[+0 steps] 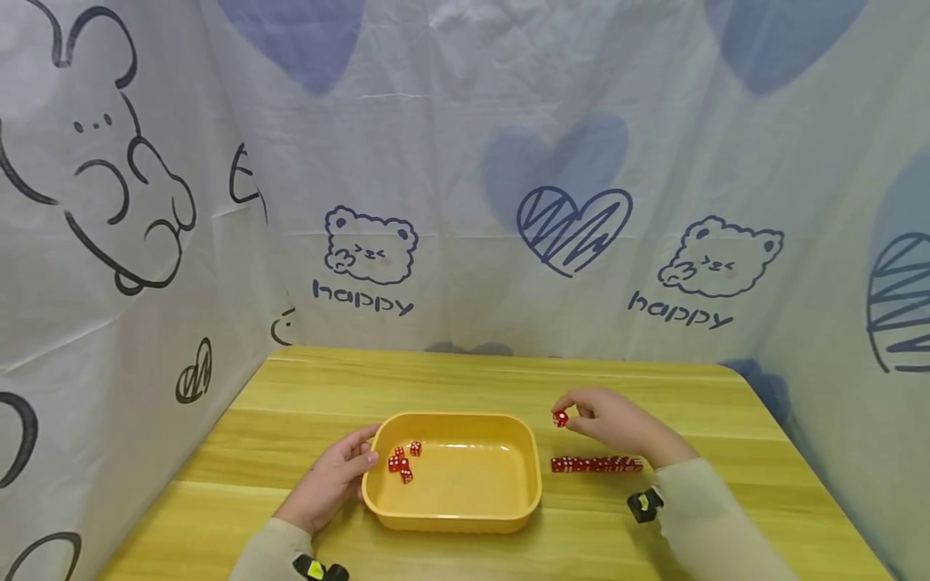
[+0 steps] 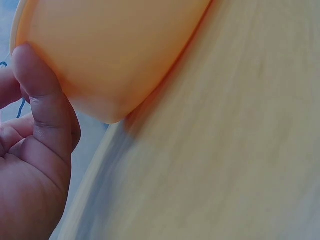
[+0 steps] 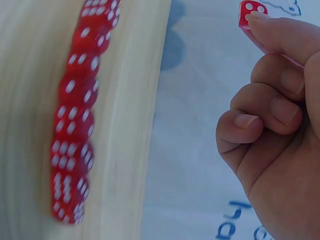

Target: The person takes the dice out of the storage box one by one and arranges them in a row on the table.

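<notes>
A yellow plastic tray (image 1: 472, 488) stands on the table, with several red dice (image 1: 395, 464) gathered at the left end of its floor. My left hand (image 1: 330, 484) grips the tray's left rim, thumb on the near side; the left wrist view shows that thumb (image 2: 42, 85) against the tray wall. To the right of the tray, my right hand (image 1: 613, 420) pinches a red die (image 1: 560, 419) with white pips between thumb and forefinger, held above the table. Just below that hand lies a straight row of red dice (image 1: 596, 465), seen close up in the right wrist view.
The wooden table (image 1: 450, 379) has a pale patterned cloth (image 1: 450, 202) hanging behind it and at both sides. Black wrist cameras are strapped on both sleeves.
</notes>
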Action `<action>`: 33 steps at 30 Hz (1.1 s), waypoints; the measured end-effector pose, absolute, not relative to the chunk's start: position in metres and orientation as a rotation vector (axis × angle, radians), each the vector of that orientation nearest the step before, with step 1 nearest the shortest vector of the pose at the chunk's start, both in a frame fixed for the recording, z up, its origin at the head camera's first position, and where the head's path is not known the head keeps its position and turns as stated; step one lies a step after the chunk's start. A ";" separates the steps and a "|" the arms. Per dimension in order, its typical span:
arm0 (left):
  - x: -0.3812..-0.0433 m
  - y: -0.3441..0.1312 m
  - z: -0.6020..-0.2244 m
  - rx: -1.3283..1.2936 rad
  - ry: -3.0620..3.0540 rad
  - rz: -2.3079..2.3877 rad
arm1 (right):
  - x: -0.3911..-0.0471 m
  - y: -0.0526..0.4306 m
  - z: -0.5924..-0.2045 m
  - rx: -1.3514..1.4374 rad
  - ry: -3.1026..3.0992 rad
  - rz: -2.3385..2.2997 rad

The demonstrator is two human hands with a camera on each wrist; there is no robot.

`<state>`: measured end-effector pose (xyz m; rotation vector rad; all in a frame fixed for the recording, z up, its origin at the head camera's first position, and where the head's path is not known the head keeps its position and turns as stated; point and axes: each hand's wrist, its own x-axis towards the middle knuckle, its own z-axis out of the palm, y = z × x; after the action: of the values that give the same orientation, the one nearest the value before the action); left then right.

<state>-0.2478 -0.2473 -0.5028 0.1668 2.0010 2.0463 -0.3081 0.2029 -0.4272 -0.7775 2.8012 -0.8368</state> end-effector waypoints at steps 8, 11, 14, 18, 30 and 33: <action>-0.248 -0.248 -0.503 0.167 2.002 2.041 | -0.301 0.235 -0.436 -0.639 2.841 -0.830; -0.248 -0.247 -0.503 0.168 2.001 2.041 | -0.298 0.247 -0.440 -0.600 2.850 -0.844; -0.248 -0.246 -0.502 0.173 2.003 2.037 | -0.295 0.260 -0.445 -0.560 2.847 -0.868; -0.248 -0.245 -0.502 0.172 1.997 2.039 | -0.291 0.275 -0.450 -0.548 2.853 -0.890; -0.249 -0.247 -0.504 0.175 1.994 2.045 | -0.283 0.308 -0.471 -0.423 2.834 -0.915; -0.249 -0.248 -0.504 0.177 2.001 2.042 | -0.282 0.313 -0.475 -0.406 2.822 -0.911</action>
<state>-0.2489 -0.2477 -0.5042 0.1775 2.0014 2.0416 -0.2815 0.3134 -0.4754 -0.4062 2.8217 -0.9110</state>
